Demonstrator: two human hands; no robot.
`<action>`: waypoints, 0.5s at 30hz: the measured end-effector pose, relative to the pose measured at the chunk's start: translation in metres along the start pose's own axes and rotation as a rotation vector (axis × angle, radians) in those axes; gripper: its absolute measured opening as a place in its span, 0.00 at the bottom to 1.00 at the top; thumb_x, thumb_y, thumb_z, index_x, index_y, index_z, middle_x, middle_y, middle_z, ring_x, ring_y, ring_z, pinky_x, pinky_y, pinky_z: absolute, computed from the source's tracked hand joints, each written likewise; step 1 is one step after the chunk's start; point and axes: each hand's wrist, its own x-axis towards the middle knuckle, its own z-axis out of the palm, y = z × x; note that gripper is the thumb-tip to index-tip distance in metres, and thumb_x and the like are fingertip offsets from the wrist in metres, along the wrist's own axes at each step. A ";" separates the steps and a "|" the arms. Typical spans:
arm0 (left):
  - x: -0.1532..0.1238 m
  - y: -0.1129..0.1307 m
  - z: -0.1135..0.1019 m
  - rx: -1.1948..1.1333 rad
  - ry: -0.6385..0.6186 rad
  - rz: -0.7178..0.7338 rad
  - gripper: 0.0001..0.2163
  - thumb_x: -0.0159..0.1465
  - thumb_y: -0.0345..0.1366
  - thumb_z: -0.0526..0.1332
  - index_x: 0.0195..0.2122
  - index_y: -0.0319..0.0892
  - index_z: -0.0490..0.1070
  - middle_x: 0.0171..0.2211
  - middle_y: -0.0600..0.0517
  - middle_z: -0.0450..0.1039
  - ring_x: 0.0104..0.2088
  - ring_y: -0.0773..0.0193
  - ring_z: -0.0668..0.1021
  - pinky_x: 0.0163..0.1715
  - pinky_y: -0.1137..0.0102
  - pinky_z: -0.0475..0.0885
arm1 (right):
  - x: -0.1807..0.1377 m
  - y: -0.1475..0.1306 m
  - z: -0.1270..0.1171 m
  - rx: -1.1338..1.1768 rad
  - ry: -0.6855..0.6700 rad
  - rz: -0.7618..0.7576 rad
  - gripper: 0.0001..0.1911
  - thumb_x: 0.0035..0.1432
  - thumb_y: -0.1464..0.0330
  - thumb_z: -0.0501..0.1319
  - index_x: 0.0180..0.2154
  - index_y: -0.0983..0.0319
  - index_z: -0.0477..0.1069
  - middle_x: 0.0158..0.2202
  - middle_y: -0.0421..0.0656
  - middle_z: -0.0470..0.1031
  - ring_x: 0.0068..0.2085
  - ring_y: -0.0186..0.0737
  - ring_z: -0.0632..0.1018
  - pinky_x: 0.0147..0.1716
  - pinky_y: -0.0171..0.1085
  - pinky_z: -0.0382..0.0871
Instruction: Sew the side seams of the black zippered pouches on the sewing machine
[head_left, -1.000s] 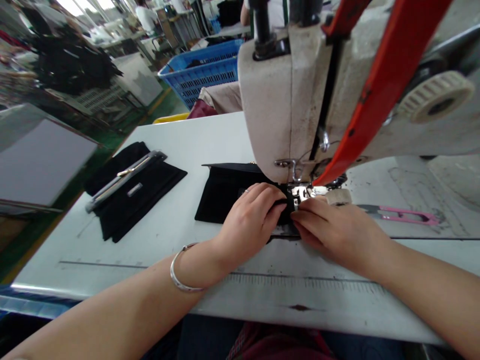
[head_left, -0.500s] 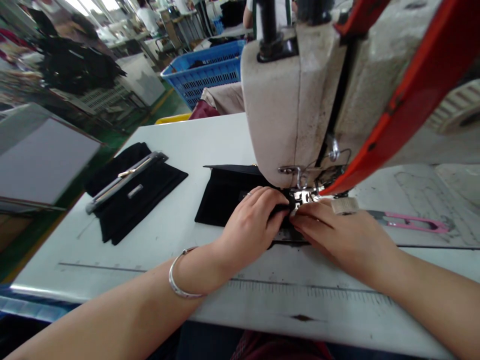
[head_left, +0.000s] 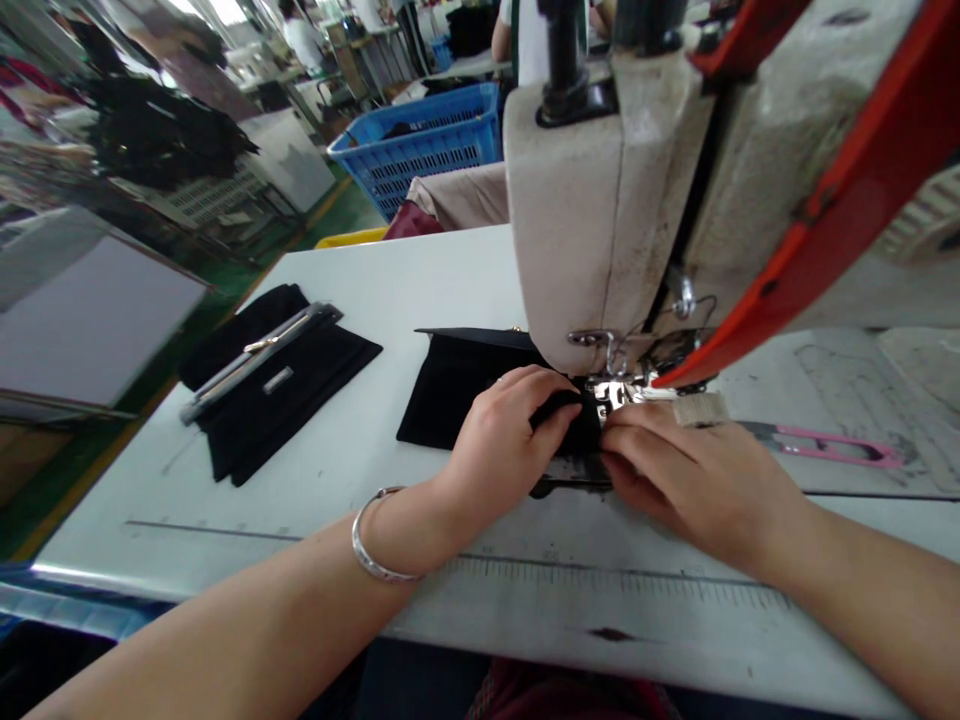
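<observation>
A black fabric pouch piece [head_left: 457, 385] lies on the white table, its right end under the presser foot [head_left: 616, 392] of a sewing machine [head_left: 577, 220]. With a fold of that fabric pinched between thumb and fingers, my left hand [head_left: 510, 430] rests just left of the foot. My right hand [head_left: 682, 460] is closed at the right edge of the same fabric, close against the foot. Its fingertips partly hide what they grip. Further left lies a second black pouch [head_left: 289, 385] with a metal bar frame and a small metal plate.
Pink-handled thread snips [head_left: 836, 445] lie right of my right hand. A red lever [head_left: 810, 210] slants down in front of the machine. A printed ruler [head_left: 600, 578] runs along the table's front. Behind the table stands a blue crate [head_left: 420, 145]; a person [head_left: 529, 40] is beyond.
My right hand sits slightly farther from my left, and more black fabric shows between them by the foot. The whole view has shifted a little.
</observation>
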 end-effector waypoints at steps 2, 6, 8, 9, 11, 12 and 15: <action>-0.002 -0.001 0.000 0.019 -0.015 0.069 0.06 0.64 0.25 0.66 0.41 0.42 0.77 0.40 0.52 0.81 0.42 0.62 0.82 0.46 0.67 0.78 | 0.000 0.000 -0.001 0.042 -0.019 -0.042 0.09 0.69 0.71 0.55 0.43 0.64 0.74 0.43 0.46 0.79 0.39 0.46 0.78 0.34 0.44 0.70; -0.004 -0.002 -0.001 0.134 -0.091 0.318 0.06 0.68 0.26 0.61 0.43 0.40 0.76 0.42 0.51 0.82 0.43 0.63 0.81 0.50 0.67 0.77 | 0.000 -0.001 0.001 0.147 -0.015 -0.132 0.10 0.68 0.75 0.55 0.41 0.65 0.76 0.43 0.47 0.80 0.43 0.47 0.79 0.42 0.46 0.74; -0.005 -0.003 -0.001 0.224 -0.151 0.404 0.07 0.72 0.28 0.57 0.45 0.38 0.75 0.43 0.49 0.82 0.44 0.62 0.81 0.49 0.65 0.77 | 0.000 -0.002 0.002 0.177 0.015 -0.133 0.10 0.67 0.76 0.56 0.40 0.67 0.76 0.42 0.49 0.81 0.43 0.46 0.79 0.43 0.46 0.76; -0.005 -0.004 0.000 0.261 -0.179 0.426 0.09 0.73 0.29 0.55 0.45 0.38 0.75 0.44 0.48 0.81 0.45 0.61 0.81 0.49 0.64 0.77 | -0.001 -0.003 0.002 0.184 0.022 -0.129 0.10 0.67 0.76 0.56 0.40 0.67 0.77 0.41 0.50 0.81 0.43 0.46 0.79 0.43 0.46 0.76; -0.005 -0.006 0.001 0.305 -0.216 0.437 0.10 0.74 0.32 0.53 0.46 0.38 0.75 0.44 0.48 0.81 0.45 0.60 0.80 0.48 0.63 0.77 | -0.001 -0.004 0.002 0.192 0.017 -0.123 0.10 0.66 0.76 0.57 0.39 0.67 0.77 0.41 0.50 0.81 0.43 0.46 0.80 0.44 0.46 0.77; -0.004 -0.007 0.002 0.314 -0.221 0.435 0.11 0.74 0.32 0.52 0.46 0.38 0.74 0.44 0.48 0.80 0.45 0.60 0.79 0.47 0.63 0.77 | -0.001 -0.004 0.002 0.194 0.013 -0.120 0.10 0.66 0.76 0.57 0.39 0.67 0.77 0.41 0.50 0.81 0.43 0.46 0.80 0.44 0.46 0.77; -0.005 -0.009 0.004 0.326 -0.226 0.436 0.10 0.74 0.31 0.53 0.45 0.37 0.74 0.43 0.47 0.80 0.45 0.59 0.79 0.46 0.63 0.76 | -0.001 -0.006 0.001 0.187 0.012 -0.112 0.10 0.66 0.76 0.57 0.39 0.67 0.78 0.41 0.50 0.81 0.43 0.46 0.80 0.44 0.46 0.78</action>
